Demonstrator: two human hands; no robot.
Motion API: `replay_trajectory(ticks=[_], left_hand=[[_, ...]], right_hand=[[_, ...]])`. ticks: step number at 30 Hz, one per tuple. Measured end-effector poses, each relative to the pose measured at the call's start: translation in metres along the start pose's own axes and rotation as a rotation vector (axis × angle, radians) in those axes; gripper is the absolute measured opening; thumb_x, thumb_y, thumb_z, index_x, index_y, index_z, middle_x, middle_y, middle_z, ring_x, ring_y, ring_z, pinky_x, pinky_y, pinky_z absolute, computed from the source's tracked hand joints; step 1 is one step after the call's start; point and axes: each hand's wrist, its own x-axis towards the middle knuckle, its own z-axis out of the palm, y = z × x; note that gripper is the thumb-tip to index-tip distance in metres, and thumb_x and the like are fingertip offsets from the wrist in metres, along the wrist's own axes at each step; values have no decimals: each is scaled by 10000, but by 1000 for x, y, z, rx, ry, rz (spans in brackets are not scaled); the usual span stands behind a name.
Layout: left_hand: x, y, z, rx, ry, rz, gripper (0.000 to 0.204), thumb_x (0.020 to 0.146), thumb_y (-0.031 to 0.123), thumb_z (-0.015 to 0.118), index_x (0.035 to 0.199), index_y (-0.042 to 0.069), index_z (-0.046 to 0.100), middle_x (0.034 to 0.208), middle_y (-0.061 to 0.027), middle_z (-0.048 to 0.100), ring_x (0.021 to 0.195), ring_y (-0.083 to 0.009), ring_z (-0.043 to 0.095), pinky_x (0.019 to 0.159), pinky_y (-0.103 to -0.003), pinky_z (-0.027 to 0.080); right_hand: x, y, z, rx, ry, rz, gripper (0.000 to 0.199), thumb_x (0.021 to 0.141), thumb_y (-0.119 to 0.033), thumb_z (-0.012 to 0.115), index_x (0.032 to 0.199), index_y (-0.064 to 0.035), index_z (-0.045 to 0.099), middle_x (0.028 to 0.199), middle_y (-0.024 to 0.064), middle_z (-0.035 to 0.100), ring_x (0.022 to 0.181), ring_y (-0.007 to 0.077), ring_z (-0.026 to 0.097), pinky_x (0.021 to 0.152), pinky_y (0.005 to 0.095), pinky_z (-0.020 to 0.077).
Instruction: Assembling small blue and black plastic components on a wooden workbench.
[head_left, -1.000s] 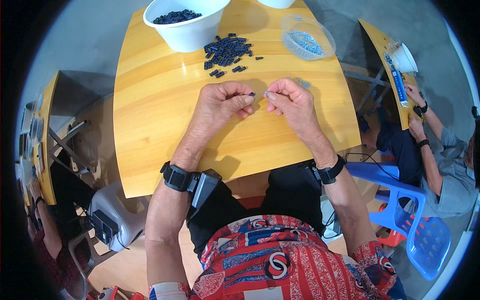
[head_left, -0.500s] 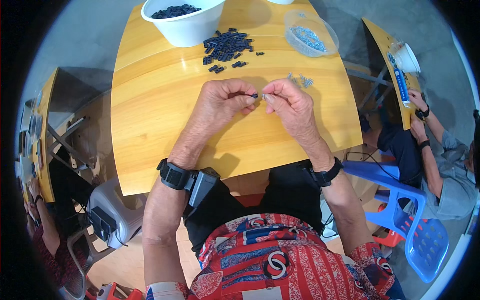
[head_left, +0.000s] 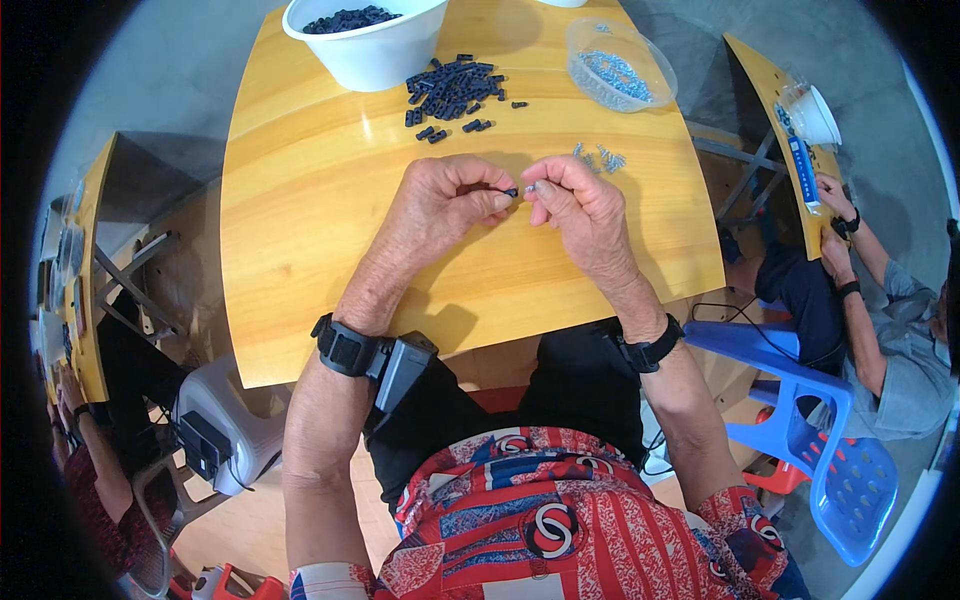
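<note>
My left hand point(head_left: 440, 205) pinches a small dark blue plastic piece point(head_left: 511, 191) at its fingertips above the middle of the yellow wooden table point(head_left: 300, 250). Facing it, my right hand point(head_left: 580, 205) pinches a small silver screw point(head_left: 531, 186), its tip almost touching the blue piece. A pile of the same dark blue pieces point(head_left: 452, 88) lies behind my hands. A few loose silver screws point(head_left: 600, 157) lie just behind my right hand.
A white bowl of dark blue pieces point(head_left: 365, 35) stands at the table's far edge, a clear plastic tub of screws point(head_left: 618, 68) to its right. Another person point(head_left: 880, 300) sits at a neighbouring table on the right beside a blue plastic chair point(head_left: 830, 450).
Both hands stay together at the table's middle; the fingertips have shifted only slightly while holding the blue piece and the screw.
</note>
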Motion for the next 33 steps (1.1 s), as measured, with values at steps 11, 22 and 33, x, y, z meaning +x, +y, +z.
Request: replay_trajectory(ticks=[11,22,33], left_hand=[[-1,5,1,26,-5,15,102,845,41,633,906,-35,664,706,-43,642,642,-80,588,587,-214,493],[1,-2,0,29,-14,58,115,837,42,648,915,-42,658,721,-58,652,646,-86,596,588,-219,501],[-1,-1,1,79,2,54,101,830,28,649,905,-39,660,715,-57,649,651,-86,599,588,-218,506]], right_hand=[[1,1,1,14,5,60,139,907,-53,512,1020,-15,584,731,25,579,598,70,524,561,207,447],[2,6,3,-50,11,-39,140,872,-20,512,993,4,578,754,44,616,575,79,522,536,222,445],[2,3,7,-113,16,-83,128,861,-30,547,981,-5,585,764,54,645,550,84,528,531,233,459]])
